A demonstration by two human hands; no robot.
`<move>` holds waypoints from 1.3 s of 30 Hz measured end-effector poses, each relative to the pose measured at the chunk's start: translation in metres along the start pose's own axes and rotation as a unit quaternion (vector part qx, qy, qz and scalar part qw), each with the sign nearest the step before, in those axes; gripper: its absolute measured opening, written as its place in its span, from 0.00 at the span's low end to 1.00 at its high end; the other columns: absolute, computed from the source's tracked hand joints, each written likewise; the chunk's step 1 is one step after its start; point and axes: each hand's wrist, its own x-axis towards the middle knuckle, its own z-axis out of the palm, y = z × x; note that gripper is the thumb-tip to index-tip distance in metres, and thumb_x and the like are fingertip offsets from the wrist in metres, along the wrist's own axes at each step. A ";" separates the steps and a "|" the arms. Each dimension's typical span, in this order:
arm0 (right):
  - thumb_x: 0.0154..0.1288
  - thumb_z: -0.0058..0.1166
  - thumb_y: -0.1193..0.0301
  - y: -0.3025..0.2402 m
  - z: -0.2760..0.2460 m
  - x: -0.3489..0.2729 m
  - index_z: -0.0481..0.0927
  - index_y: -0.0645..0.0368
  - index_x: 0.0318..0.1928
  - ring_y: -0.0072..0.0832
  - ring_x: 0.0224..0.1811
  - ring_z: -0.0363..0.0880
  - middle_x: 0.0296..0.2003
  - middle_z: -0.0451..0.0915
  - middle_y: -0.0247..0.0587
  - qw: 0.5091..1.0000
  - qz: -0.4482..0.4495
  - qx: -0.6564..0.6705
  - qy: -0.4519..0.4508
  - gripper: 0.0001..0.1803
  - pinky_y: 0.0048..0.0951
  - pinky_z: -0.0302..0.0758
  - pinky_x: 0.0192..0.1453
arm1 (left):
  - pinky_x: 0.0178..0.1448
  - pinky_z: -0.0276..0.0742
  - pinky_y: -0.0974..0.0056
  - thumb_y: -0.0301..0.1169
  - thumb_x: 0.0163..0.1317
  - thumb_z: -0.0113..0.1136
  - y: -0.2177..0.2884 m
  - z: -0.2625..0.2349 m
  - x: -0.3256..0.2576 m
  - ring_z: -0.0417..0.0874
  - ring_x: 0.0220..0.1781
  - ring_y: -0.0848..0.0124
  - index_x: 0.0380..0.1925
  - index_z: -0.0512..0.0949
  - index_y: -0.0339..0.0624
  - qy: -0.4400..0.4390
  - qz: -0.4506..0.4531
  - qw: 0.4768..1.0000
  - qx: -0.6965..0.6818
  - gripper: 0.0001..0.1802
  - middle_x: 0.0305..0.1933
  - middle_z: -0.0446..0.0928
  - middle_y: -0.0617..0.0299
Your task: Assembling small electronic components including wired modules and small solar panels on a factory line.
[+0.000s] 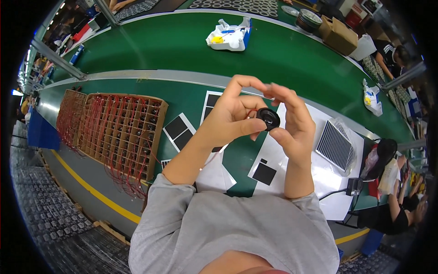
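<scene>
In front of my chest I hold a small round black speaker (268,118), its dished face turned up. My left hand (239,109) pinches it at its left edge with thumb and fingers, and a bit of red wire shows beside those fingers. My right hand (294,118) is curved around the speaker's right side with thumb and fingers apart. Its thumb tip lies close to the rim; whether it touches is hard to tell. The right fingertips are near the left index finger, above the speaker.
A cardboard divider box (123,132) of black parts with red wires stands at left. White sheets with black patches (180,130) and a striped black sheet (335,145) lie on the bench. Beyond, a green conveyor (169,45) carries a white plastic housing (229,35). Other people work at right.
</scene>
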 end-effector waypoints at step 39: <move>0.33 0.67 0.69 0.011 0.007 0.004 0.74 0.61 0.37 0.36 0.40 0.71 0.37 0.75 0.38 0.963 -0.104 -0.244 -0.041 0.25 0.33 0.66 0.44 | 0.21 0.61 0.81 0.32 0.61 0.46 -0.005 -0.005 0.005 0.68 0.24 0.85 0.46 0.61 0.40 0.056 -0.036 0.997 0.042 0.15 0.31 0.71 0.64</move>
